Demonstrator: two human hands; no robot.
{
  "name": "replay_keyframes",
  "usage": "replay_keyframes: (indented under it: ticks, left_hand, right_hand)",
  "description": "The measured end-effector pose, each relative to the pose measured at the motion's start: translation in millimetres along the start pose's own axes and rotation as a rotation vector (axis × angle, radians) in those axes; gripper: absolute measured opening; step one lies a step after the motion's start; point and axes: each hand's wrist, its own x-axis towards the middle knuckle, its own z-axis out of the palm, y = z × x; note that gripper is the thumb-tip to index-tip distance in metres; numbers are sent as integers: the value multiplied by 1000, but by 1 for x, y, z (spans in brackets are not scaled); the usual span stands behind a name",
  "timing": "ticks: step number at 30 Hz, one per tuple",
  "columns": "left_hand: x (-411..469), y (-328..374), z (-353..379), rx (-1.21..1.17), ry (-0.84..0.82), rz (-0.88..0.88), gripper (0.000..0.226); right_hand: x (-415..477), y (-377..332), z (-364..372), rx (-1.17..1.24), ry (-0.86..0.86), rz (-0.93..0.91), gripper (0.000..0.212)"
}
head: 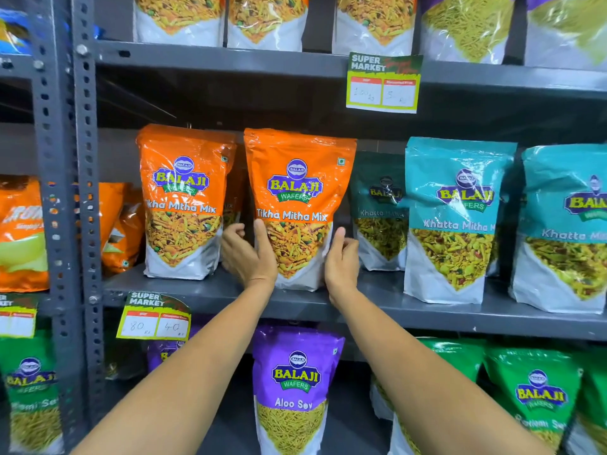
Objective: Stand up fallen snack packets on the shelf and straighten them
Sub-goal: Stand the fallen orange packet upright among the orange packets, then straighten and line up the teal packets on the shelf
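An orange Tikha Mitha Mix packet [297, 192] stands upright on the middle grey shelf [377, 307]. My left hand [248, 254] grips its lower left edge, thumb on the front and fingers behind. My right hand [341, 262] presses against its lower right edge. A second orange Tikha Mitha Mix packet [184, 198] stands upright just to the left, with more orange packets behind it. A dark teal Khatta Mitha packet [381, 211] stands further back on the right, behind the front row.
Two teal Khatta Mitha packets [456, 218] stand at the right front of the same shelf. A purple Aloo Sev packet [295, 385] and green packets [535, 395] fill the shelf below. Price tags [154, 318] hang from the shelf edges. A perforated grey upright [87, 192] borders the left.
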Motion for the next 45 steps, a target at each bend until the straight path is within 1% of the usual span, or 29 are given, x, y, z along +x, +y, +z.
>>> replay_keyframes:
  ticks: [1,3,6,7,10,12,13,14,15,16,17,18,20,21,22,24,27,30,32,35,37,40,42,45]
  left_hand:
    - [-3,0,-2,14,20,76,61]
    - [-11,0,-6,36,-39,163,55]
    - [-28,-1,-5,101,-102,193,56]
    - [-35,2,-4,102,-115,223,54]
    - [-63,18,9,-5,-210,391,38]
    - [-86,31,31,-70,-323,434,37]
    - [-97,36,43,-99,-383,441,38]
    - [-110,40,58,-128,-449,427,37]
    - [-121,44,72,-149,-523,384,36]
    - [-132,49,84,-158,-601,307,38]
    - [-140,52,97,-146,-683,204,42]
    - [-146,56,106,-122,-759,105,47]
    - [-153,67,121,-76,-887,-34,57]
    - [-153,71,125,-63,-929,-72,60]
    - [-151,74,129,-47,-952,-96,60]
    - [-144,76,133,-5,-924,-79,55]
    - [-134,72,130,21,-812,-8,46]
    - [-122,67,126,67,-724,30,41]
    - [-114,67,125,67,-673,42,40]
    - [-99,79,129,-29,-598,-1,38]
    - [-86,92,135,-133,-551,-51,34]
    - [-66,100,144,-183,-509,-108,24]
    - [-60,99,149,-199,-481,-175,21]
    - [-58,98,154,-258,-507,-292,26]
  right_hand:
    - [-3,0,-5,3,83,-66,36]
    - [-12,2,-17,-10,178,-188,32]
    - [-18,13,-43,-45,240,-284,34]
    - [-18,17,-55,-76,244,-342,35]
    - [-14,24,-105,-302,236,-617,35]
    - [-5,23,-145,-392,310,-721,30]
    - [3,22,-164,-415,382,-717,30]
    - [14,21,-184,-436,450,-676,34]
    - [25,19,-200,-442,489,-599,42]
    - [36,17,-214,-428,492,-504,53]
    - [45,15,-226,-397,460,-398,63]
    - [51,13,-232,-355,390,-293,67]
    - [57,14,-240,-305,167,-83,63]
    - [57,15,-240,-328,67,-14,61]
    - [56,16,-238,-367,-4,9,60]
    - [55,19,-230,-407,-73,-35,59]
    - [53,19,-213,-407,-111,-112,54]
    - [54,23,-201,-402,-168,-160,55]
    - [61,27,-198,-364,-201,-91,58]
    - [77,16,-201,-118,-154,37,66]
    - [96,-2,-206,67,-96,78,55]
    - [123,-32,-215,267,-91,114,27]
    - [135,-43,-216,232,-94,112,15]
    - [142,-46,-213,189,-72,114,16]
